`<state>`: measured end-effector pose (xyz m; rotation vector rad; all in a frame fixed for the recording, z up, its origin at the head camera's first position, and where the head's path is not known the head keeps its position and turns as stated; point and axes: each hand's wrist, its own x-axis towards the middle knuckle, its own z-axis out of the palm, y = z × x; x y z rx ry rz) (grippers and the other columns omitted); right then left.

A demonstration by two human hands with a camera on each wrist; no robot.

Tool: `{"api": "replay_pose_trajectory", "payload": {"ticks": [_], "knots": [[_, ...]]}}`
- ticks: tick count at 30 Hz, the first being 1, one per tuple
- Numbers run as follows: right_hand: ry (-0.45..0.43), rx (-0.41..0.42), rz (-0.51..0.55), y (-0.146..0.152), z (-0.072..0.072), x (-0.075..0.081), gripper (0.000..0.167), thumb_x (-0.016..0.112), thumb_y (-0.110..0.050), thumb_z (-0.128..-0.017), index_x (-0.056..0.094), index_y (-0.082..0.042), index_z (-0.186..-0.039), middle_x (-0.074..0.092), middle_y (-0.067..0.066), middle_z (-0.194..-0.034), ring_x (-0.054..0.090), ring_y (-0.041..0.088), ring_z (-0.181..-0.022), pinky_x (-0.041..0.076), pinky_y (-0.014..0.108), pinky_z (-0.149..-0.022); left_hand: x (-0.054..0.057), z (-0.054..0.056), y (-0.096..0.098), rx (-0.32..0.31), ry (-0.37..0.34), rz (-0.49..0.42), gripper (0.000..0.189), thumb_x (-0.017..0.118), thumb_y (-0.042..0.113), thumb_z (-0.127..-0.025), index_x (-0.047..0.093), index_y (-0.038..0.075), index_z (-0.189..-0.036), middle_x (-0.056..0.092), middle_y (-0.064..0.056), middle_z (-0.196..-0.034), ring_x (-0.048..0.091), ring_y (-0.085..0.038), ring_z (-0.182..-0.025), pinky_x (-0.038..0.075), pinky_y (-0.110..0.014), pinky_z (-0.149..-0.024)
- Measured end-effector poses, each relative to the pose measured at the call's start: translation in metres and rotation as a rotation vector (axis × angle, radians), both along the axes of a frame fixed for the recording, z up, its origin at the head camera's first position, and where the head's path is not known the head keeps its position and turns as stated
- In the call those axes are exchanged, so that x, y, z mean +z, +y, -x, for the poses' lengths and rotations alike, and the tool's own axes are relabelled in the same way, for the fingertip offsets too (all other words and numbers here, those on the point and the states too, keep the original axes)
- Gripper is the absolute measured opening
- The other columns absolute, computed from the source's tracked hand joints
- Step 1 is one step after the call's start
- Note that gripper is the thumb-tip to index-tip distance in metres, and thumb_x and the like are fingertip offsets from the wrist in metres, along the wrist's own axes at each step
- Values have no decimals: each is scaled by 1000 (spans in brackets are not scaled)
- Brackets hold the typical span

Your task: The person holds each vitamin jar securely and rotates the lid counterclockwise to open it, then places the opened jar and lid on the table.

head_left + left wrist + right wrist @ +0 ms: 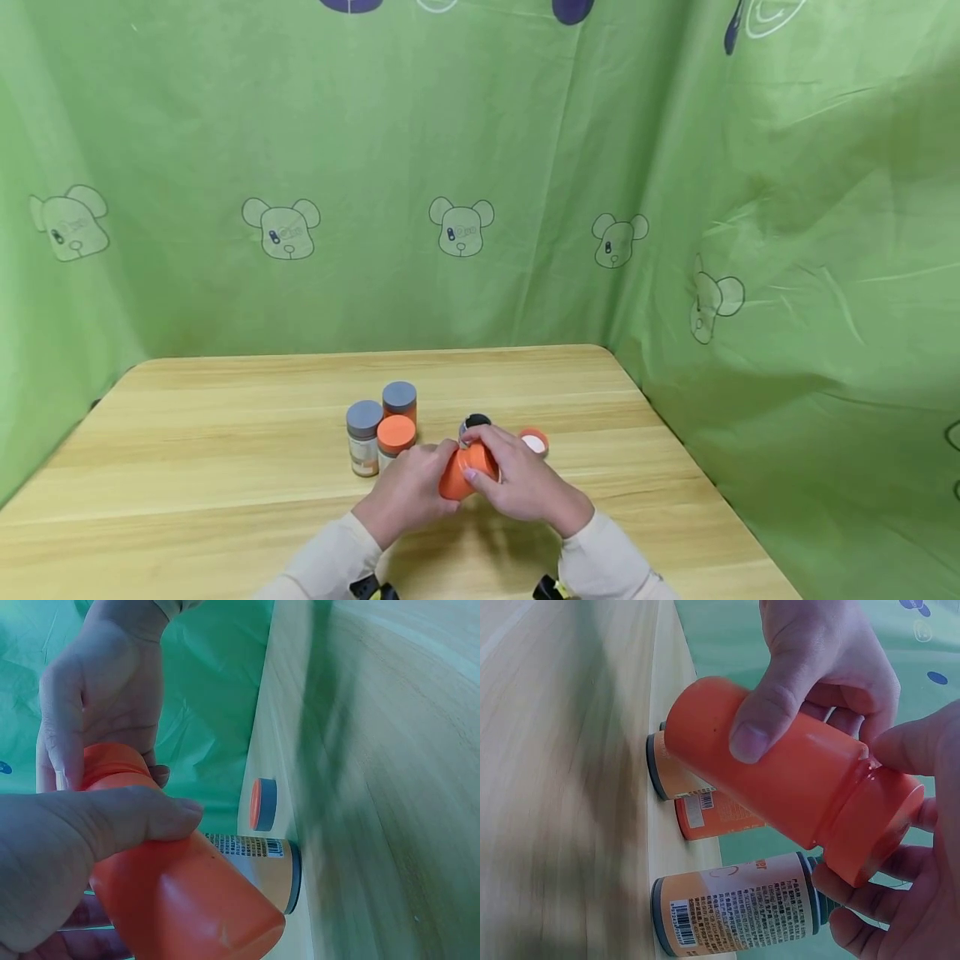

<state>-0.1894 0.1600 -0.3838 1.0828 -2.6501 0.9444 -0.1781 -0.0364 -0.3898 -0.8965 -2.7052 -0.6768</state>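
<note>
First observer: Where is the orange bottle [795,772]?
Second observer: Held up off the desk [187,467], midway between its left and right edges. Tilted, cap end higher and toward the person's right.

First observer: State of the grip, left side?
Second observer: Left hand [412,487] curled round the bottle's body, thumb laid along it; a firm-looking hold.

First observer: And the right?
Second observer: Right hand [525,479] closed about the orange cap [874,825], thumb to one side, fingers to the other. Cap sits at the neck; cannot tell how tightly.

First observer: Neighbours on the desk?
Second observer: Left of the hands, a close cluster of three upright jars: a grey-lidded jar [364,442] nearest the left edge, an orange-bodied jar [400,400] with a grey lid nearest the far edge, and an orange-lidded jar [396,433] beside them, partly behind the left hand.

First observer: Beyond the fingers?
Second observer: A dark-topped jar [742,907], upright, its label carrying a barcode. Toward the right edge from it, a loose lid [534,442], white centre ringed in orange, lying flat.

First observer: Backdrop?
Second observer: Green curtain [375,283] past the far edge, printed with bear heads.
</note>
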Motion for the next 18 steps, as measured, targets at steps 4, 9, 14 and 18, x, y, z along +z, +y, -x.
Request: {"api": "replay_pose_trajectory", "payload": {"ticks": [4, 9, 14, 18], "knots": [[19, 10, 13, 1, 1, 0, 35, 62, -22, -93, 53, -8, -125, 58, 5, -120, 57, 12, -100, 50, 29, -84, 0, 0, -1, 10, -16, 4, 53, 86, 21, -69, 59, 4, -111, 62, -2, -82, 53, -9, -66, 47, -23, -60], [40, 13, 31, 3, 3, -1, 35, 61, -23, -94, 54, -5, -123, 59, 7, -119, 58, 14, -104, 50, 31, -85, -1, 0, -2, 18, -26, 3, 54, 86, 21, -68, 59, 4, -111, 60, -2, -82, 52, -9, -66, 46, -23, -60], [79, 4, 61, 7, 3, -3, 36, 63, -23, -93, 55, -4, -122, 61, 6, -117, 59, 16, -106, 50, 35, -87, -2, 0, -6, 22, 5, -6, 59, 88, 22, -66, 58, 2, -113, 62, -3, -83, 54, -10, -67, 48, -25, -61], [83, -20, 88, 12, 3, -6, 36, 66, -22, -91, 56, -5, -122, 62, 5, -116, 59, 16, -104, 50, 36, -84, -4, -2, -11, 31, -2, -37, 59, 88, 21, -65, 57, 1, -112, 61, -2, -82, 54, -10, -66, 48, -26, -59]]}}
